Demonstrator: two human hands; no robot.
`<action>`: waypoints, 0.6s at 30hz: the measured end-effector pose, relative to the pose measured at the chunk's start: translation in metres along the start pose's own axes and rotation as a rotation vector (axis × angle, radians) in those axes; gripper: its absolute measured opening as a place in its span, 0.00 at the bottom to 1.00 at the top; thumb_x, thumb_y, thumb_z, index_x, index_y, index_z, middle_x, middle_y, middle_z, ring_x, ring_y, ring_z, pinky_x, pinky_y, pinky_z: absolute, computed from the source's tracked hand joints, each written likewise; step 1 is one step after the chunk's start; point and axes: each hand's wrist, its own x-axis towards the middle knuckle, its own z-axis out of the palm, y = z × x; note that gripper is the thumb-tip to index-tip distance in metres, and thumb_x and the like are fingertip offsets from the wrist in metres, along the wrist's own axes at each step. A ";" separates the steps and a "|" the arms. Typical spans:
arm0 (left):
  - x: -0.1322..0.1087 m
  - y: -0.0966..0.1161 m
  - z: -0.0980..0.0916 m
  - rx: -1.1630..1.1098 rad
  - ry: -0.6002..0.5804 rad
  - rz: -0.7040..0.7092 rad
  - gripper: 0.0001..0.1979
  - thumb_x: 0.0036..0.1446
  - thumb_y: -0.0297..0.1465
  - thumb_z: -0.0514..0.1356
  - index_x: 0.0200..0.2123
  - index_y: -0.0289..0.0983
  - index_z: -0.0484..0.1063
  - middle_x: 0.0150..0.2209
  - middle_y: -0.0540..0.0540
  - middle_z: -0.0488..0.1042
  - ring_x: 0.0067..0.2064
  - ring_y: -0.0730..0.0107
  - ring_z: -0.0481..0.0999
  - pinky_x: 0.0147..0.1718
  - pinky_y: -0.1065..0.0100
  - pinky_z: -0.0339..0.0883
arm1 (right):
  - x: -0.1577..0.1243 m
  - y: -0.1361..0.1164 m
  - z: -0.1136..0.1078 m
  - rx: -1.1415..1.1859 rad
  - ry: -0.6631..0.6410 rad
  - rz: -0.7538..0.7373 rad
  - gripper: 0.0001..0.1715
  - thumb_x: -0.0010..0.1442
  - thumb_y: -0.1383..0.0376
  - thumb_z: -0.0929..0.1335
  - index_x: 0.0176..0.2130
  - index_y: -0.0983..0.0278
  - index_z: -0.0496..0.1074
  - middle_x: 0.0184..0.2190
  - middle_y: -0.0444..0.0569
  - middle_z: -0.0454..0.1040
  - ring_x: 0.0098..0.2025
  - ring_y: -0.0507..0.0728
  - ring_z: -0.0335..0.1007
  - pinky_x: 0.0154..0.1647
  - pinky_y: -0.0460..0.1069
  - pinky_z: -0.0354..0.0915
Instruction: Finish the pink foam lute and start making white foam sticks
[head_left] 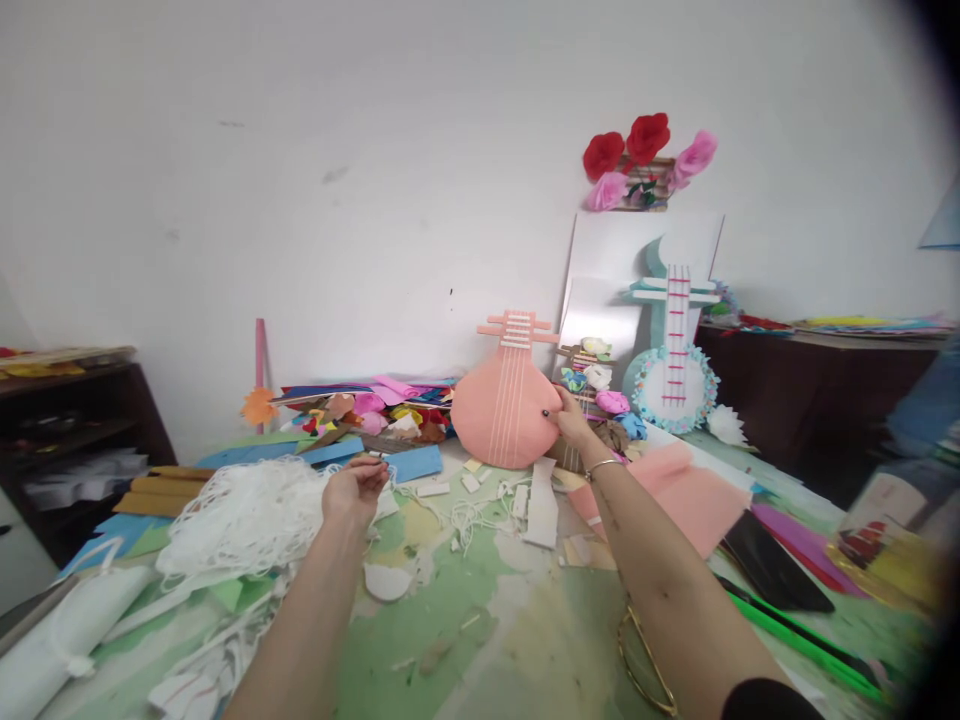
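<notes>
A pink paper lute [491, 405] with white strings stands upright against the wall at the back of the table. My right hand [571, 418] grips its right edge; a small dark round spot shows beside the fingers. My left hand [355, 492] is raised over the left of the table, its fingers pinched together. A small dark bit shows at those fingertips, too small to name. Just left of that hand lies a tangled heap of white string [244, 515]. Loose white cord [466, 520] and small white pieces lie below the lute.
A blue paper lute [675, 370] stands at the right before a white board [592, 290]. Gold-handled scissors [637, 655] lie under my right forearm. Pink paper [690, 495], a black phone-like slab [776, 560] and a clear bottle [885, 520] occupy the right side.
</notes>
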 end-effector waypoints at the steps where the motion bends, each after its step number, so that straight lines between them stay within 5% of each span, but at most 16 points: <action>1: 0.001 -0.001 -0.001 0.010 -0.003 0.007 0.12 0.36 0.13 0.54 0.17 0.35 0.64 0.17 0.49 0.69 0.18 0.72 0.70 0.20 0.69 0.68 | 0.000 0.002 -0.003 0.000 0.014 -0.004 0.27 0.49 0.70 0.70 0.50 0.64 0.68 0.47 0.51 0.72 0.50 0.59 0.67 0.51 0.56 0.64; 6: 0.005 -0.001 -0.004 0.058 -0.021 0.026 0.11 0.36 0.13 0.54 0.19 0.35 0.65 0.16 0.50 0.68 0.19 0.71 0.70 0.21 0.69 0.68 | -0.006 0.004 -0.013 -0.024 0.095 -0.005 0.18 0.62 0.62 0.66 0.50 0.66 0.67 0.49 0.52 0.68 0.47 0.58 0.68 0.47 0.58 0.67; 13: 0.001 -0.010 0.007 0.211 -0.098 0.076 0.11 0.39 0.15 0.58 0.26 0.34 0.70 0.21 0.50 0.71 0.23 0.74 0.72 0.25 0.73 0.66 | -0.013 -0.005 0.024 -0.027 0.167 0.000 0.18 0.62 0.61 0.66 0.51 0.66 0.66 0.49 0.52 0.69 0.46 0.58 0.69 0.46 0.57 0.68; 18: -0.007 -0.035 0.025 0.362 -0.188 0.159 0.17 0.38 0.23 0.66 0.35 0.36 0.70 0.34 0.47 0.75 0.32 0.69 0.74 0.32 0.69 0.68 | -0.023 -0.019 0.033 0.060 0.089 -0.019 0.16 0.62 0.61 0.66 0.49 0.66 0.67 0.46 0.51 0.70 0.44 0.57 0.69 0.44 0.56 0.68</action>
